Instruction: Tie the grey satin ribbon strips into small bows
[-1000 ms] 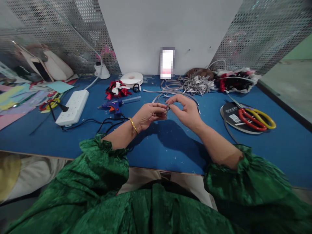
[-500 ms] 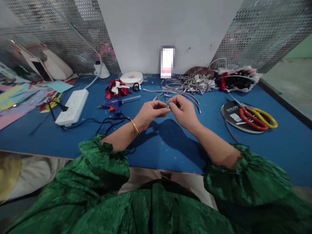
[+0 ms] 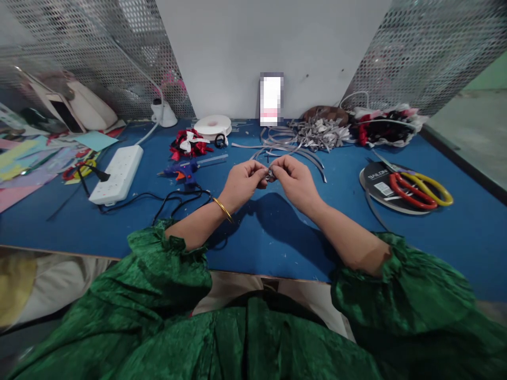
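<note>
Fingertip to fingertip above the blue table, my left hand (image 3: 244, 182) and my right hand (image 3: 296, 182) pinch a small piece of grey ribbon (image 3: 270, 172) between them. Fingers cover most of it, so its shape is hard to make out. Just beyond my hands lie loose lengths of grey ribbon (image 3: 312, 156) and a heap of small grey ribbon pieces (image 3: 325, 135). To the left of my left hand rests a blue glue gun (image 3: 181, 171) with a clear glue stick in its back.
A white power strip (image 3: 117, 174) and the glue gun's black cord lie at left. Scissors with red and yellow handles (image 3: 414, 191) rest on a black ribbon spool (image 3: 374, 177) at right. Red and white bows (image 3: 189, 143), a white spool (image 3: 213, 125) and a propped phone (image 3: 271, 100) stand behind.
My left fingers have curled in more and shifted slightly left, with my right fingertips following. The small grey piece stays pinched between both hands.
</note>
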`<state>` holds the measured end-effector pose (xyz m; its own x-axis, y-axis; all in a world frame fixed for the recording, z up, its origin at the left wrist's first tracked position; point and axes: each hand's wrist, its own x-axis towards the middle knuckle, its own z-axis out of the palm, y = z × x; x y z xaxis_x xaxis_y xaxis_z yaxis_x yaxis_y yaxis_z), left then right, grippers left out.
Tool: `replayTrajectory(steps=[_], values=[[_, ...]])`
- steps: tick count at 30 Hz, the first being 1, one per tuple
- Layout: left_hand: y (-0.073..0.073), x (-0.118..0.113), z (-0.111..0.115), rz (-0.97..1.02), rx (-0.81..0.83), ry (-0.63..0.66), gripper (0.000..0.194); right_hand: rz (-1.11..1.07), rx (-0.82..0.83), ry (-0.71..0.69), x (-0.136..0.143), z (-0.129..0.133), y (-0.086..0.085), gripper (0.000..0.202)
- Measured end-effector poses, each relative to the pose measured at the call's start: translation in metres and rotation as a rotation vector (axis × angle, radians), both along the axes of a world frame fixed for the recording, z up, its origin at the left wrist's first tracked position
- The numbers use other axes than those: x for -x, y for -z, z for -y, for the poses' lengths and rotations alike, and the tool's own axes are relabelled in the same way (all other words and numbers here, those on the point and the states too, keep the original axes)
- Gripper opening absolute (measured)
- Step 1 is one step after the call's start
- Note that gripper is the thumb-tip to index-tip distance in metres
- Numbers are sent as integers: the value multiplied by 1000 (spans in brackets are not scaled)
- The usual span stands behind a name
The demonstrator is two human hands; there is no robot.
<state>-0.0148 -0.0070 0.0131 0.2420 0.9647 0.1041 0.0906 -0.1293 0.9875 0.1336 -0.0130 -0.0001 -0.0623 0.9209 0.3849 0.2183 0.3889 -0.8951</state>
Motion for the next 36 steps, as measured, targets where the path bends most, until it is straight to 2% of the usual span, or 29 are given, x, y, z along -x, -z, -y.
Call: replayTrajectory(steps=[4,11,15,19,23,27,33,36], values=[[2,0,0,-12,0,1,13,10,-4,-2,1,2,1,13],[6,2,0,-123,-117,14,15,93,-52,110,1,5,1,14],[0,3,4,-270,-205,40,17,140,-46,150,0,5,1,17],[-8,3,8,-423,-308,129,18,179,-24,170,0,5,1,19],[-8,3,8,-499,-348,155,18,227,-26,197,0,6,1,20],[-5,2,10,-557,-426,129,19,236,-41,237,1,5,2,21],[-2,0,19,-756,-601,5,21,148,44,279,3,0,7,21],[0,-1,18,-718,-576,-5,19,73,86,290,5,-3,13,21]])
